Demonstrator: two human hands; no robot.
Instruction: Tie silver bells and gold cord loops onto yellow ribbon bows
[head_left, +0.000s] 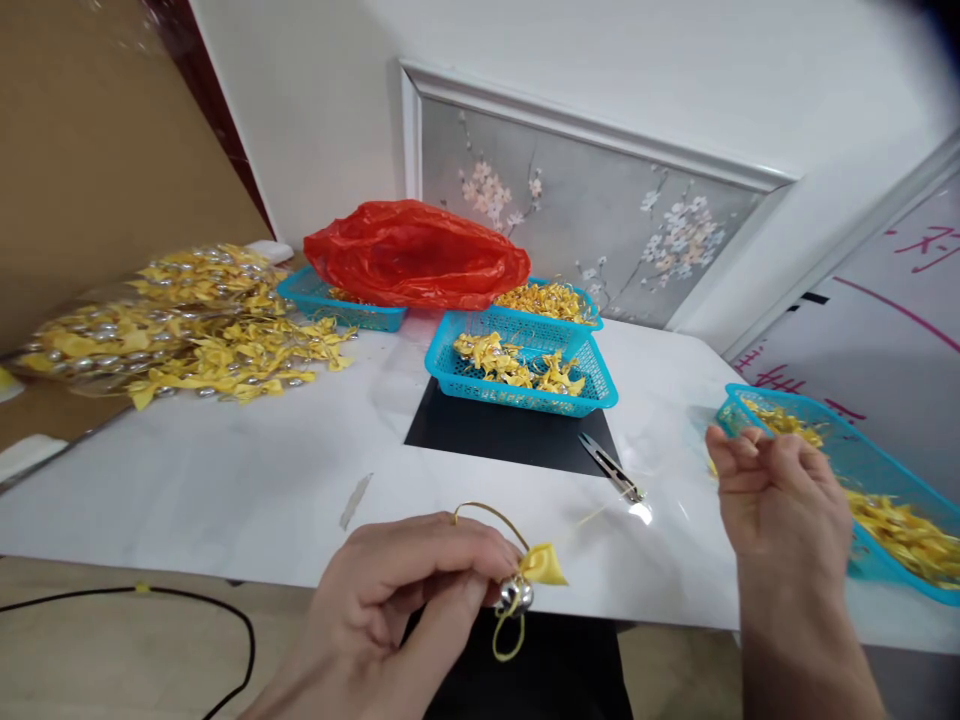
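Observation:
Near the table's front edge, my left hand [420, 590] pinches a small silver bell [515, 596] between thumb and fingers. The bell has a yellow ribbon piece [545, 565] beside it, a thin gold cord arching above and a yellow loop hanging below. My right hand [784, 490] is raised in front of the right blue basket [900, 480], its fingers curled together. Whatever those fingers hold, if anything, is too small or hidden to make out. Yellow ribbon pieces [900, 530] lie in that basket, partly covered by the hand.
Thread snips [611, 467] lie by a black mat [480, 437]. On the mat stands a blue basket [525, 405] with yellow ribbon pieces. Behind are a red plastic bag [420, 255] and more baskets. Bagged yellow ribbon and bell strings [225, 340] cover the left side.

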